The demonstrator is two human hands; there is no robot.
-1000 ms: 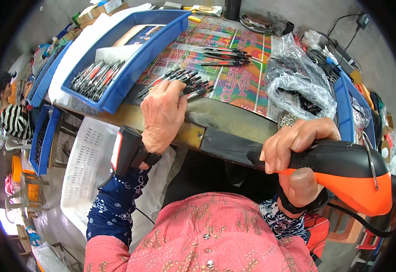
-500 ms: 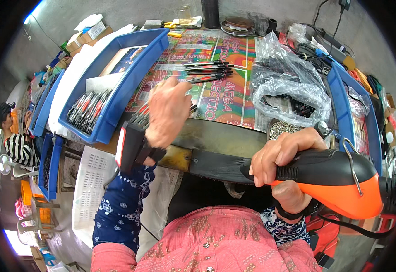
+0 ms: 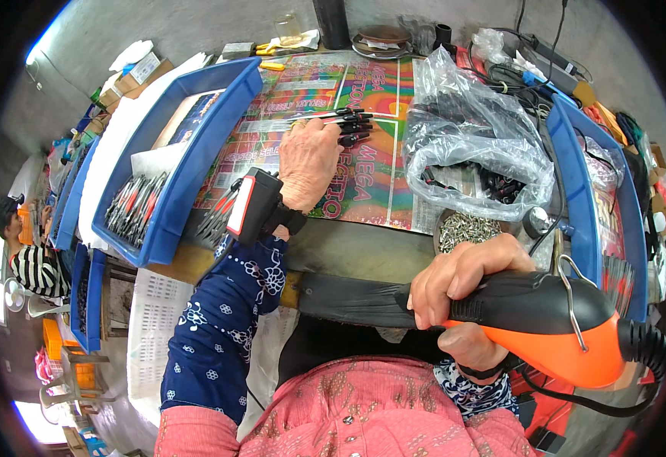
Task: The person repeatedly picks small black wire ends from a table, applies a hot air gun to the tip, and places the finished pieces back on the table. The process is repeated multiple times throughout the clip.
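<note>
In my right hand (image 3: 470, 289) is an orange-and-black corded power tool (image 3: 569, 335) with a wire loop at its wide end. My fingers wrap its narrow black end, which points left, and my thumb lies underneath. My left hand (image 3: 314, 156) rests over a small pile of black pen-shaped pieces (image 3: 356, 126) at the middle of the table, fingers curled down onto one. The fingertips are partly hidden. By my left wrist, partly covered by a black device, lies another bunch of pen-shaped pieces (image 3: 215, 221), some with red parts.
A long blue bin (image 3: 188, 164) at the left holds more pen-shaped pieces. An open clear plastic bag (image 3: 477, 99) with black parts stands right of middle, beside a bowl of small metal pieces (image 3: 470, 232). Another blue bin (image 3: 588, 198) and cables sit at far right. A person (image 3: 32, 259) is at far left.
My left hand has moved forward and right, from beside the nearer bunch to the farther pile. My right hand keeps its hold on the power tool. The whole view has shifted slightly.
</note>
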